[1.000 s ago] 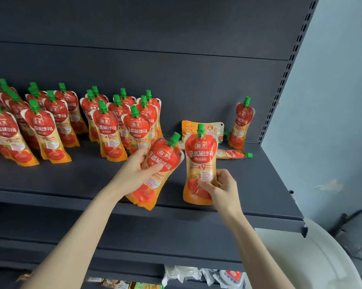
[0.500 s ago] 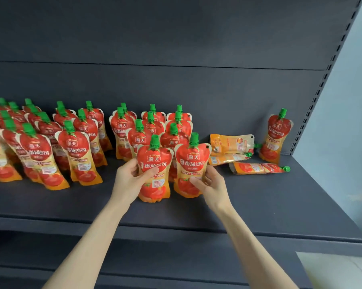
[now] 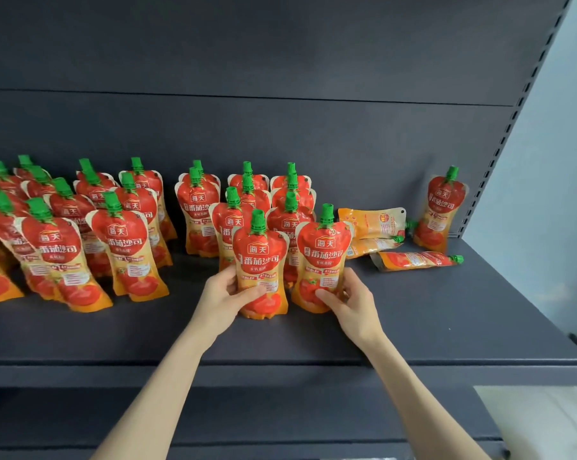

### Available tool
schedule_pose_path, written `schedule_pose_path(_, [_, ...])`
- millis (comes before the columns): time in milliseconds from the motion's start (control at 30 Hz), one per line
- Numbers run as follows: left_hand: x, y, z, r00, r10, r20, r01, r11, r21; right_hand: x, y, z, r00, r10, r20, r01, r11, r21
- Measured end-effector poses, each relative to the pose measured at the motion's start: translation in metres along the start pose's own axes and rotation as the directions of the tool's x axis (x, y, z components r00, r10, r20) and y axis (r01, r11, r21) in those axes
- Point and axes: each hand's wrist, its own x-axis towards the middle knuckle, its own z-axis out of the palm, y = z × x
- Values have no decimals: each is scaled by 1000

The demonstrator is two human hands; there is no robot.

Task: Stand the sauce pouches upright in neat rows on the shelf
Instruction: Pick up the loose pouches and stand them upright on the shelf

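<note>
The left hand [image 3: 227, 293] is gripping the lower half of the first pouch [image 3: 260, 260], thumb across its front and fingers curled behind it, while the right hand [image 3: 350, 297] is pinching the lower part of the second pouch [image 3: 323, 257] just beside it. Both pouches are standing on their bases on the shelf [image 3: 446, 310], at the front of the short rows [image 3: 247, 207] lined up behind them. The likely trouble is coming at the moment of letting go: these look like soft bags on narrow bases with a stiff green cap up top, so one that is not settling squarely is probably going to sag or topple. Falling backward, it could be knocking the ones behind it over in a chain; falling sideways, the two front pouches could be taking each other down, since they are standing so close. The second pouch is tilting slightly at the top, which is making it the more doubtful of the two. To the right, three flat pouches [image 3: 416, 260] are lying on their sides, and a leaning pouch [image 3: 444, 207] is propped against the back panel [image 3: 346, 134], so a careless sweep of the right hand could be pushing those further out of line.
</note>
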Motion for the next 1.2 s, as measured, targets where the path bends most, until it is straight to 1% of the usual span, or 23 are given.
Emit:
schedule_pose_path(233, [-3,-5,6,999,17,-47,-20,998,-66,-2,0,1,1000,11,-7,-11,1000,-22])
schedule_pose_path(500, [-3,-5,8,997,38,-61,-41,997,-58,-2,-1,2,1000,26,2,-26,1000,-3])
schedule_pose_path(700, [-4,-5,9,998,48,-50,-50,998,-30,-2,1,2,1000,29,-4,-29,1000,11])
schedule_pose_path(800, [-5,-8,10,996,55,-66,-55,998,-9,-2,1,2,1000,30,-7,-30,1000,7])
schedule_pose_path(1033, [-10,-13,7,986,104,-128,-87,987,135,-2,0,1,999,38,-29,-38,999,-13])
schedule_pose_path(1200, [-13,-13,8,984,116,-134,-94,983,155,-2,1,-3,999,49,19,-49,999,-7])
